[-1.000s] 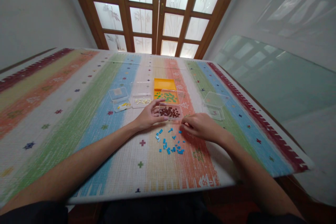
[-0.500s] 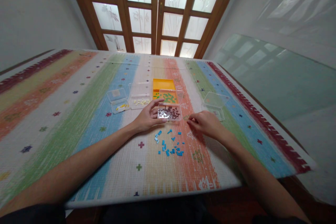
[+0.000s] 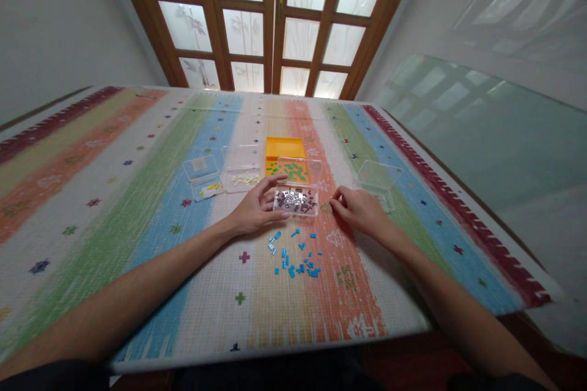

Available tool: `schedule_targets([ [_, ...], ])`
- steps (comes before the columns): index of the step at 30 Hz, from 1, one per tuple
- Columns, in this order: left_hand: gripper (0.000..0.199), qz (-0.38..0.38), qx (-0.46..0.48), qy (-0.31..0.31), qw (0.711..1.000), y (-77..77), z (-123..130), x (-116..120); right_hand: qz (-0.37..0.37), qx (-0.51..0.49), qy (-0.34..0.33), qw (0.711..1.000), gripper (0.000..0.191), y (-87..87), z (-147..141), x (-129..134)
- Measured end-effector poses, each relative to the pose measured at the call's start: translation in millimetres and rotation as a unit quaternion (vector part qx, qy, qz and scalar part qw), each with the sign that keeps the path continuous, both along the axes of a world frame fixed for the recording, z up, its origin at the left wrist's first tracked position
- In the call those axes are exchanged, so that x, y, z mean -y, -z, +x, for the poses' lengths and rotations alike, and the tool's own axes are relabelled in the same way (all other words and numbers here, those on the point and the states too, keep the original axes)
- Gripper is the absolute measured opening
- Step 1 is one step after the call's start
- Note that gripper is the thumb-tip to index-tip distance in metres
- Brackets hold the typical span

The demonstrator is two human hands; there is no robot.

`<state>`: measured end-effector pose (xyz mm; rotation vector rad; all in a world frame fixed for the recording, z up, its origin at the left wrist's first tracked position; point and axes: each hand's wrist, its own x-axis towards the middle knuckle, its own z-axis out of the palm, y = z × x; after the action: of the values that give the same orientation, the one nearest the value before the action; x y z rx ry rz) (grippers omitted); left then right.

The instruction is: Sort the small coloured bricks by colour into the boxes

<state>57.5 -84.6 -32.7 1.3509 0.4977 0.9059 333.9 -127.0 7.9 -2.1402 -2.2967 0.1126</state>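
Observation:
My left hand [image 3: 260, 206] grips the left side of a clear plastic box [image 3: 296, 200] that holds many small dark brown pieces. To the right of that box, my right hand [image 3: 355, 206] is just over the cloth with its fingertips pinched together; whatever they may hold is too small to make out. Small blue pieces [image 3: 300, 268] lie scattered on the striped cloth in front of the box. Right behind the box stands an orange box [image 3: 285, 148], with green pieces [image 3: 293, 171] at its near part.
Left of the orange box are an open clear box [image 3: 242, 179] with cream pieces and another [image 3: 206, 188] with yellow pieces. An open clear box [image 3: 384, 198] stands beyond my right hand. The striped cloth [image 3: 206, 317] covers the table.
The box in my left hand looks tilted a little differently, and its brown pieces have spread across it. My right hand has shifted slightly to the right, away from the box.

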Motion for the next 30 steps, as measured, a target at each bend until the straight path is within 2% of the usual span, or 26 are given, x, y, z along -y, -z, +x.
schedule_targets([
  [7, 0.078, 0.001, -0.009, 0.006, 1.000, -4.1, 0, 2, 0.007, 0.034, 0.009, 0.999, 0.030, -2.8, -1, -8],
  [13, 0.078, -0.021, -0.012, -0.002, 1.000, -6.5, 1, 4, -0.012, 0.005, -0.009, 1.000, 0.025, -9.3, -3, -8],
  [20, 0.078, -0.003, -0.008, 0.000, 1.000, -2.2, 2, 3, -0.004, -0.033, -0.024, 0.999, 0.022, -2.3, 2, -9],
  [25, 0.079, -0.029, -0.014, -0.002, 0.999, -3.9, 2, 3, -0.006, -0.046, -0.009, 0.999, 0.021, -0.3, 3, -11],
  [27, 0.079, -0.032, -0.013, -0.006, 0.999, -4.3, 2, 4, -0.004, -0.071, -0.019, 0.997, 0.021, -3.2, 4, -11],
  [30, 0.081, -0.035, -0.014, -0.007, 0.999, -4.0, 3, 4, -0.018, -0.176, -0.078, 0.981, 0.024, -14.8, 4, -10],
])
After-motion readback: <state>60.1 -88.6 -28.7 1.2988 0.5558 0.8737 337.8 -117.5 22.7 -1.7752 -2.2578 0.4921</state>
